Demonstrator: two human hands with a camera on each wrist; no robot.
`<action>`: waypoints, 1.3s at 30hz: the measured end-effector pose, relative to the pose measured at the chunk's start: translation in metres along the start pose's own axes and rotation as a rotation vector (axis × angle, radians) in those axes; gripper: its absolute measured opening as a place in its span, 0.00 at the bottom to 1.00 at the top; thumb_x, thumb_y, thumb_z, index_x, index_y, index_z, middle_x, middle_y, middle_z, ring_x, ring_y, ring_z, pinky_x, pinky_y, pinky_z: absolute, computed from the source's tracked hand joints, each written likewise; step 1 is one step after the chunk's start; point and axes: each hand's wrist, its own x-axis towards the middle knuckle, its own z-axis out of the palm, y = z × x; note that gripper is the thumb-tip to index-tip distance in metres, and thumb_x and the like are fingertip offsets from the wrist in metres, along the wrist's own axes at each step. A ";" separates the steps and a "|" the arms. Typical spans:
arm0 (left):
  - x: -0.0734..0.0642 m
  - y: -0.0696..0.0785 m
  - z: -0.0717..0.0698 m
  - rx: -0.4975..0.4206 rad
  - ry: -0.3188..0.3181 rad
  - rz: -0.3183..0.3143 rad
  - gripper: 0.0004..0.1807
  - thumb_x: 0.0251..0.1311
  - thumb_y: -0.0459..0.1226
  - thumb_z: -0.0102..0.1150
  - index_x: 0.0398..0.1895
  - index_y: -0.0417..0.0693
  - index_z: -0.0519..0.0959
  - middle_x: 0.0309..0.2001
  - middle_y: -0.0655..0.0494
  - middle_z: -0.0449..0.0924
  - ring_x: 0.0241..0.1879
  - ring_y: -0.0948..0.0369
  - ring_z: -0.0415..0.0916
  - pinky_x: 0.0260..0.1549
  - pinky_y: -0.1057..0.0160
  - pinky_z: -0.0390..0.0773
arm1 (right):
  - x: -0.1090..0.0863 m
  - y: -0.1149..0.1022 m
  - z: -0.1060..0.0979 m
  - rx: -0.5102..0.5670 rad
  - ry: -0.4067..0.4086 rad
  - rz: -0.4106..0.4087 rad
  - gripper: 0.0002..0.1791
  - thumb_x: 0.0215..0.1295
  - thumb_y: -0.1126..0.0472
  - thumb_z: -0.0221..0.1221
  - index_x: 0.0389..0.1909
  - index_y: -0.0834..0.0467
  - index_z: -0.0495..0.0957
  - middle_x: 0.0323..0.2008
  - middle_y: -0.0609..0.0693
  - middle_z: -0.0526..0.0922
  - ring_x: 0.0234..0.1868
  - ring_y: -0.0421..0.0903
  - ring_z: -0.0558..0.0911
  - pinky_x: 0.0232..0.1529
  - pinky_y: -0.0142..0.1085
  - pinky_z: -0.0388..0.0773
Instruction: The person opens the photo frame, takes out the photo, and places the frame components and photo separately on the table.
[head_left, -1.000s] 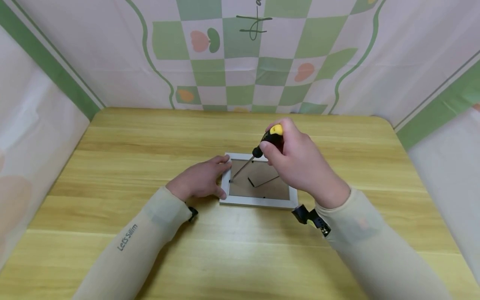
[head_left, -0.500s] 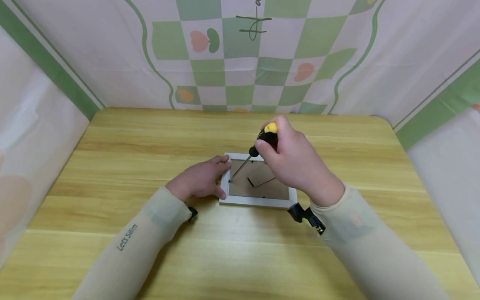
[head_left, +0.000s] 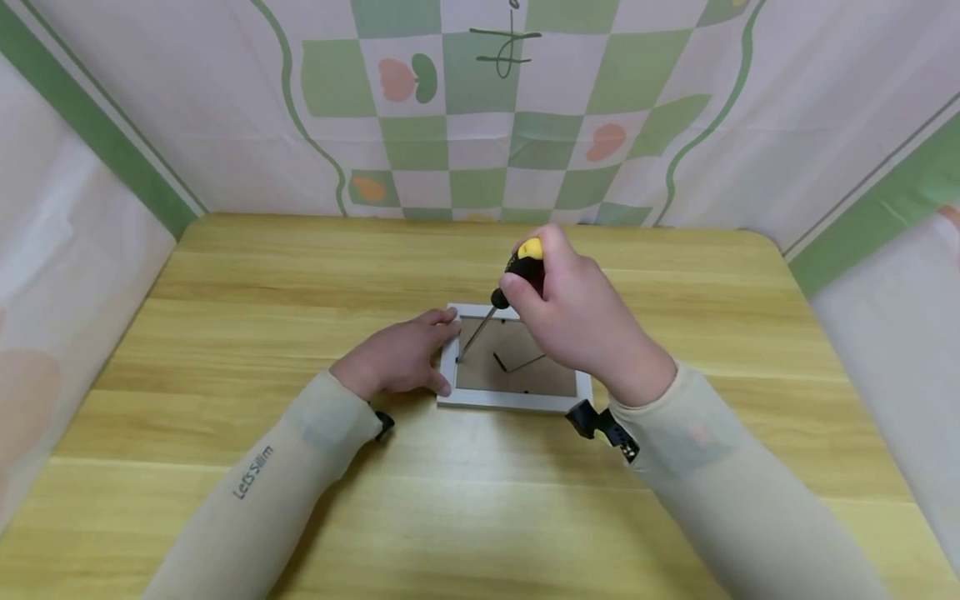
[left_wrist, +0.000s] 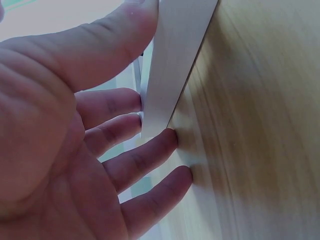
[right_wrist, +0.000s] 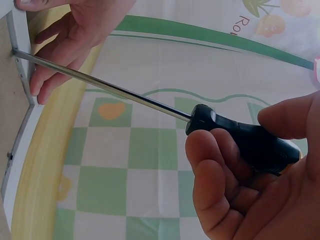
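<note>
A white picture frame (head_left: 510, 401) lies back up on the table, its brown backing board (head_left: 547, 382) showing. My left hand (head_left: 397, 357) rests against the frame's left end, fingers nearly straight, the thumb at the near corner. In the left wrist view, two fingertips (left_wrist: 185, 175) reach the tabletop beside the frame (left_wrist: 172, 60). My right hand (head_left: 588, 317) grips the black and yellow handle of a screwdriver (right_wrist: 245, 140). Its long metal shaft slants down to a small black tab (head_left: 458, 360) at the backing's left edge. A bent wire (head_left: 510, 367) with a black end lies across the backing.
More small black tabs sit along the frame's inner edges, one being a tab (head_left: 526, 392) on the near side. Beneath is a wooden table (head_left: 300, 275). A green and white patterned curtain (head_left: 480, 108) rises behind it, with cloth at both sides.
My right hand has shifted left and slightly up in the view, bringing the screwdriver's handle with it, so the shaft stands steeper. Its tip stays at the same tab; the left hand stays put.
</note>
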 end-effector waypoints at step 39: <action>0.005 0.002 0.004 -0.005 -0.002 -0.003 0.51 0.58 0.49 0.71 0.79 0.49 0.53 0.79 0.54 0.42 0.73 0.52 0.53 0.67 0.53 0.60 | -0.002 0.015 0.011 0.031 -0.055 -0.004 0.13 0.72 0.52 0.57 0.40 0.58 0.71 0.23 0.51 0.76 0.23 0.48 0.75 0.27 0.42 0.73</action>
